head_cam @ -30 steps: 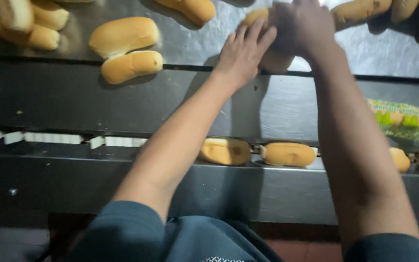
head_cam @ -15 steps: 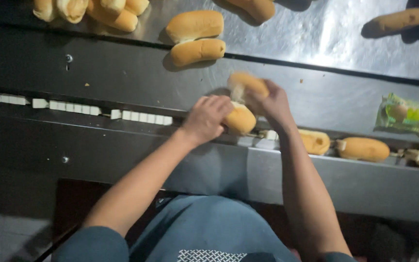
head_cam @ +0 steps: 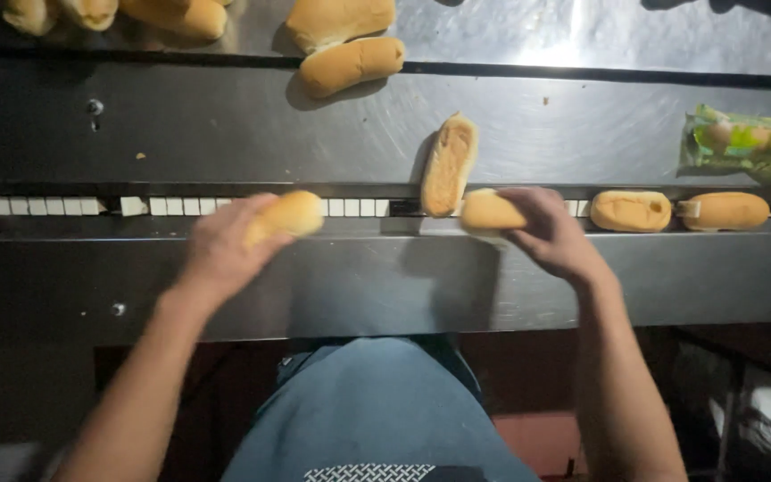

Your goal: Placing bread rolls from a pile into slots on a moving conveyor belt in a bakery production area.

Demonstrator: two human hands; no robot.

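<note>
My left hand grips a golden bread roll over the white-link conveyor track. My right hand holds a second roll just above the same track, to the right. Between and slightly beyond them a third roll lies lengthwise on the steel table, its near end at the track. Two more rolls sit in line on the track to the right of my right hand.
Several loose rolls lie on the far steel surface, a pair at centre and a heap at top left. A green plastic pack of rolls rests at the right. Dark machine housing fronts the track.
Both hands have come back from the far pile to the track. They were together on one roll half a second ago; now they are apart, each with its own roll.
</note>
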